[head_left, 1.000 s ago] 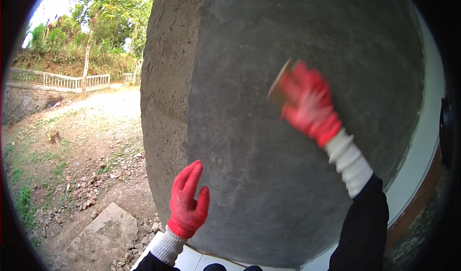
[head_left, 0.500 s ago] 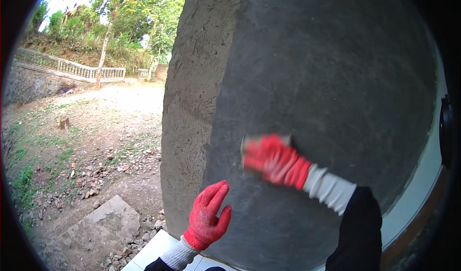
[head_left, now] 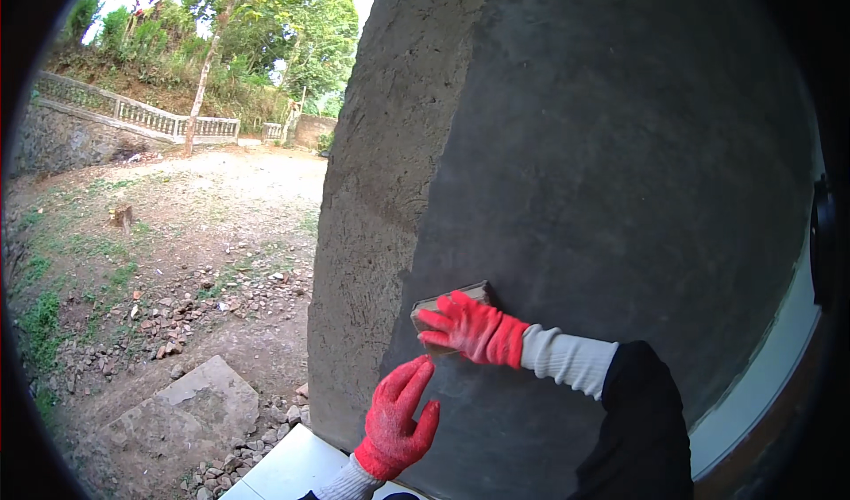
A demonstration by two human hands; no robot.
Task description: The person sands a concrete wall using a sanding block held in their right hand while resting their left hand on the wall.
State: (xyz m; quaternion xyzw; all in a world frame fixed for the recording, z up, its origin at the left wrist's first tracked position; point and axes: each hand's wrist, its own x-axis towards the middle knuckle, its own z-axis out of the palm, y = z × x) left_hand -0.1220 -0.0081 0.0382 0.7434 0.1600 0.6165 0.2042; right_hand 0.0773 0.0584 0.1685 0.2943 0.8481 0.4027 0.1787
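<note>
Block (head_left: 476, 293) rests against the smooth dark wall (head_left: 620, 190) beside a rough strip (head_left: 381, 190), grasped in the right hand (head_left: 478, 330), fingers spread over its back, presumably to press evenly. The left hand (head_left: 398, 422), unclenched and free, hangs just below, perhaps for balance. Compared with half a second ago, the block sits nearer the strip.

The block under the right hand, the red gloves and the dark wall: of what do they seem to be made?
Block: perhaps wood or dense foam; its matt, brownish side with a darker edge leaves this open.
Red gloves: probably knit fabric with a rubbery coating, judging by the ribbed cuffs and slight sheen.
Dark wall: likely cement plaster, smooth and matt, given its cloudy grey tone.
</note>
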